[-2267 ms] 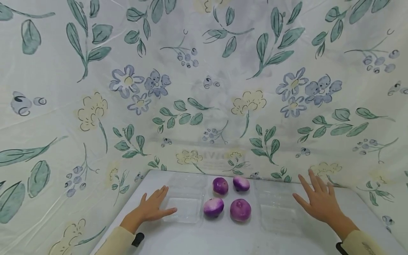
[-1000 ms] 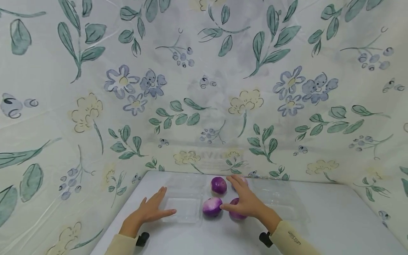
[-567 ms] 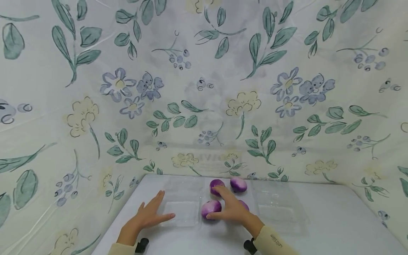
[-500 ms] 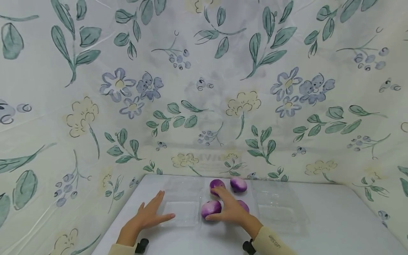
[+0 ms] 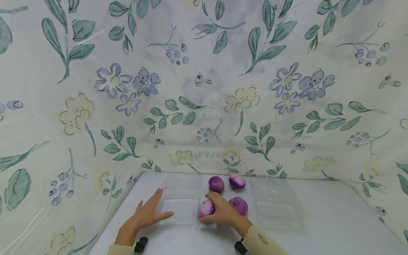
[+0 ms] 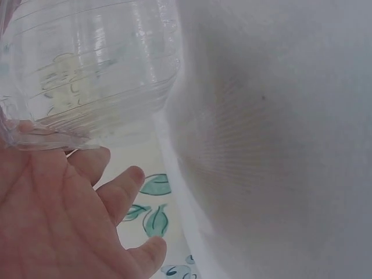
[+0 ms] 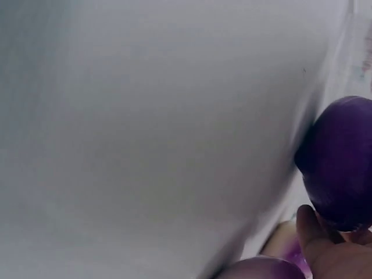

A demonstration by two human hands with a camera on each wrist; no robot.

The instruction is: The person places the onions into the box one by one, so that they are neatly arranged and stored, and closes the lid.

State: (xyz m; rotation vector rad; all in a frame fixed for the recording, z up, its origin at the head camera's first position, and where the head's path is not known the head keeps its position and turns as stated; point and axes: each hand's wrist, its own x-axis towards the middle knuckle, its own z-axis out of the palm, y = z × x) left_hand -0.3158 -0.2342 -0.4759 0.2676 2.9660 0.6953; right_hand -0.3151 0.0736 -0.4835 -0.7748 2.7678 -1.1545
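Onion (image 5: 205, 208) nearest the left clear tray (image 5: 180, 209) is looking firm, round, slippery-skinned, and the right hand (image 5: 223, 212) is curling its grip around its middle.

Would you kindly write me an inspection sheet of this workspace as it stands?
Surface: white table, plain.
Job's things: four purple onions; near-left onion under the right hand; three others apart.
Clutter: two clear trays, left, right, both empty.
Grippers: left hand flat, touching the left tray; right hand grips the onion.
Cables: nothing seen.
Surroundings: floral sheet behind and beside.
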